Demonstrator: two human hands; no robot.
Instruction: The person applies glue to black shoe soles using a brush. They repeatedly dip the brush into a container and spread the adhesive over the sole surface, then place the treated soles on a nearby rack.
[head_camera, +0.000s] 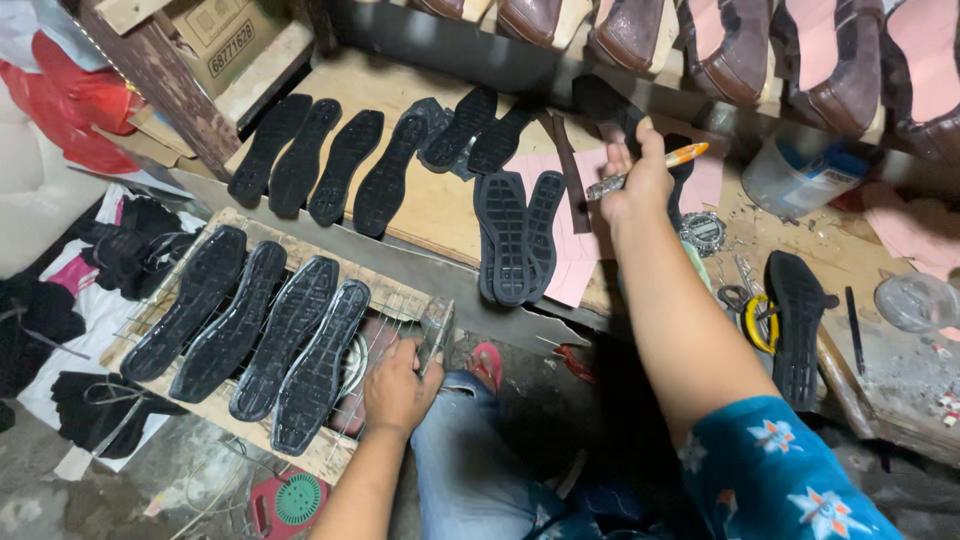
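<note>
Soles: four black ones (250, 330) lie side by side on the wire rack (425, 320) at near left, and the left hand (398, 388) grips that rack's right edge. The right hand (635, 180) is closed on an orange-tipped brush (645, 170), held above the far surface (440, 200). Two ribbed soles (518, 235) wait there, with six more (350, 160) further left, seemingly not yet racked.

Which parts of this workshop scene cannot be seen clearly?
- Head view: the right hand covers the middle of the brush it holds.
- The left hand hides the edge of the wire rack.
- The shoes on the shelf are cut off by the top edge.
</note>
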